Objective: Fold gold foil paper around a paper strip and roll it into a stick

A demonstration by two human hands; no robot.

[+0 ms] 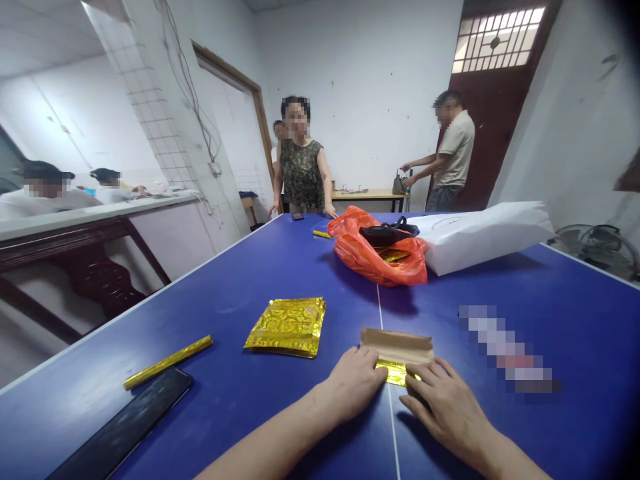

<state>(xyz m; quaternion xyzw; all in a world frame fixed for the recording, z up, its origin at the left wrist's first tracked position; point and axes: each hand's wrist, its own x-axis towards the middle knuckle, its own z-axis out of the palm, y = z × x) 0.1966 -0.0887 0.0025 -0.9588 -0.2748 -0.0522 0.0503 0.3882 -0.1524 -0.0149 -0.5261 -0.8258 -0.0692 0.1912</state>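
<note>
A blue table tennis table [560, 313] fills the lower view, a white centre line [381, 320] running along it. Beyond its far end, one person [300, 167] rests both hands on the table's edge, while another person [453, 150] stands by a wooden side table [367, 195] with both hands at a dark handbag [399, 185]. On the blue surface lie a large white paper bag [475, 239] and, against it, a crumpled orange plastic bag [357, 250] with a black pouch [387, 233] on top. Nearer sits a flat gold foil packet [285, 327], with a black smartphone [120, 427] at the near left edge and a gold foil rod [167, 362] just above it. At the near edge, the left hand [353, 383] and right hand [445, 413] sit close together, pressing down on a strip of brown kraft paper [397, 345] that lies across the centre line, a gold foil strip [393, 373] showing between them. Neither hand is closed in a grip: both lie open, fingers spread against the paper and foil.
</note>
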